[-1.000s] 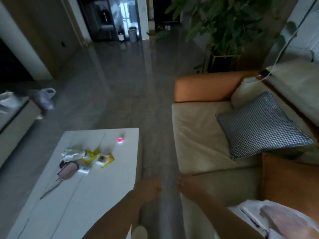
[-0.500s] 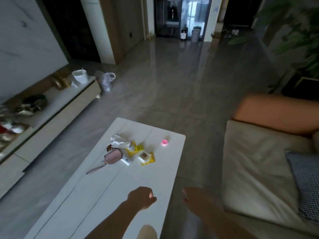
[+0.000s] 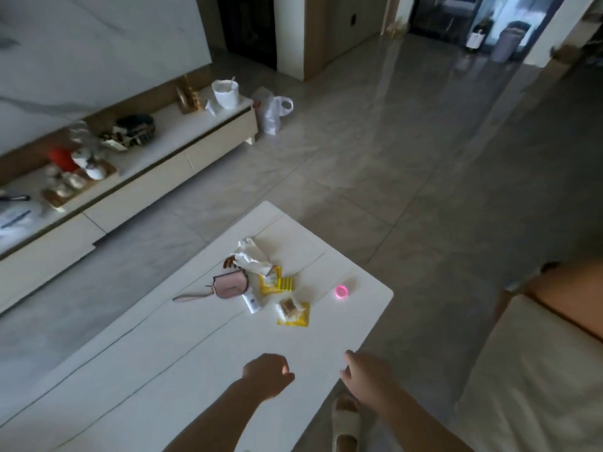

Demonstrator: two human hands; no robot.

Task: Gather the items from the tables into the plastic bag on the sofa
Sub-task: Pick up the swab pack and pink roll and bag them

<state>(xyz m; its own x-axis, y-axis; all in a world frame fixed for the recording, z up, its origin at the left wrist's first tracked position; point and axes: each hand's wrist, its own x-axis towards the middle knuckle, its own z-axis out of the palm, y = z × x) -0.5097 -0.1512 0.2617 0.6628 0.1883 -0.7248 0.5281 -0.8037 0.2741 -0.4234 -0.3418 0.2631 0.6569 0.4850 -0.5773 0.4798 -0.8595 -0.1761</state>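
Observation:
On the white coffee table point(image 3: 137, 370) lies a small heap: a pink pouch point(image 3: 230, 285) with a strap, a brown hair clip point(image 3: 229, 262), crumpled white wrappers point(image 3: 253, 257), a white tube point(image 3: 251, 302), two yellow snack packets point(image 3: 277, 283) point(image 3: 293, 313) and a glowing pink round thing point(image 3: 341, 291). My left hand point(image 3: 267, 375) hovers over the table's near part, fingers loosely curled, holding nothing. My right hand point(image 3: 367, 376) hangs past the table's right edge, fingers relaxed and empty. The plastic bag on the sofa is out of view.
The beige sofa point(image 3: 538, 386) with an orange armrest point(image 3: 574, 288) stands at the right. A long low cabinet point(image 3: 137, 177) with dishes and a white bucket point(image 3: 225, 93) runs along the left wall. A plastic bag point(image 3: 272, 114) sits on the floor by it. My slippered foot point(image 3: 346, 422) is between table and sofa.
The view has swung left from the sofa to the coffee table and cabinet. Both hands stay low in front and empty; the items on the table have not moved.

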